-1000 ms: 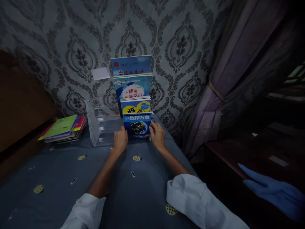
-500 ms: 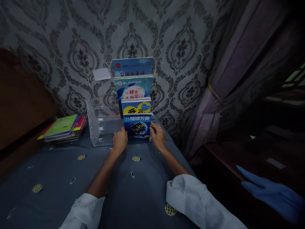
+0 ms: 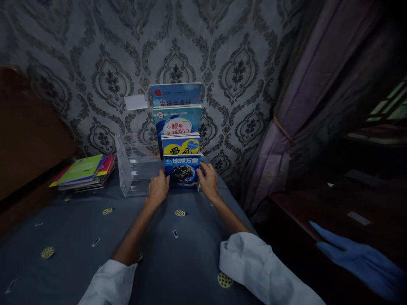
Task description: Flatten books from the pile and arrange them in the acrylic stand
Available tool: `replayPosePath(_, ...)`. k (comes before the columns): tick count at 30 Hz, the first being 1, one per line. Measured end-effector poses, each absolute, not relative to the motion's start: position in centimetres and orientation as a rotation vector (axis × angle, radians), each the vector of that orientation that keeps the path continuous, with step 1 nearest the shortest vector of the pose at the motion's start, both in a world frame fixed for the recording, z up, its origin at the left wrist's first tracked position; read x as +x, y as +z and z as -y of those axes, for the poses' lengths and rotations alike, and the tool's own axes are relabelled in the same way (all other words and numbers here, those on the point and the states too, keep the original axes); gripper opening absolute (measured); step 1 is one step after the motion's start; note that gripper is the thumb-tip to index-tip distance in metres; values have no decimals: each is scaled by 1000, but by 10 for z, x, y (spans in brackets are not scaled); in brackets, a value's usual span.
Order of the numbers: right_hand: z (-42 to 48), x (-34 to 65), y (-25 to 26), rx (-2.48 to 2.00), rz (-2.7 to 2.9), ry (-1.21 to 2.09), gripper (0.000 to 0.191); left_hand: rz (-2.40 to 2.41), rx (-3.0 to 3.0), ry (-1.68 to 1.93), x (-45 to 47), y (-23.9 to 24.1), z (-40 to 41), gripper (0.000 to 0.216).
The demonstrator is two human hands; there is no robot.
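Observation:
A small blue book (image 3: 182,173) with a globe on its cover stands upright at the front of a transparent tiered rack (image 3: 141,173). My left hand (image 3: 159,188) is closed at its left edge, with the fingertips partly hidden. At the opposite edge, my right hand (image 3: 208,182) grips the same book between thumb and fingers. Behind it, in rising steps, stand a blue and yellow book (image 3: 180,145), a teal book (image 3: 178,120) and a taller blue book (image 3: 177,92) at the back. The rack's left part shows bare shelves.
A pile of colourful books (image 3: 82,169) lies left of the rack on the dark blue tablecloth (image 3: 152,262). Patterned wallpaper rises behind. On the right are a tied curtain (image 3: 270,144), a dark red surface (image 3: 305,207) and a blue glove-like shape (image 3: 356,258).
The view has shifted slightly, so the rack and books appear a little lower. Both hands stay at the sides of the front book, with hardly any movement against it.

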State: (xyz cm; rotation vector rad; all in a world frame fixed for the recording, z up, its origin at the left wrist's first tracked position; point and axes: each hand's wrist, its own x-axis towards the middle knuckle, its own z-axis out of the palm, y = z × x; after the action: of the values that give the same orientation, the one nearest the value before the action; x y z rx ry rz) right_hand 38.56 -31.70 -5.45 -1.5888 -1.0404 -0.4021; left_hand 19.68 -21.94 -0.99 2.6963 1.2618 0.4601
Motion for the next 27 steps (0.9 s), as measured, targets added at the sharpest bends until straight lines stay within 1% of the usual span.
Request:
replayPosePath(7,306,393,-49,-1517,1001,-342,33,-1289,2673,532,199,-9,225,33)
replayPosePath(22,305,397,-50,-1503,1005,-334,33,-1312,2726,538,199,-11,229,56)
replayPosePath(27,307,395,-48,-1518,1007,-332,37,-1307,2732,519,198,-8,229,57)
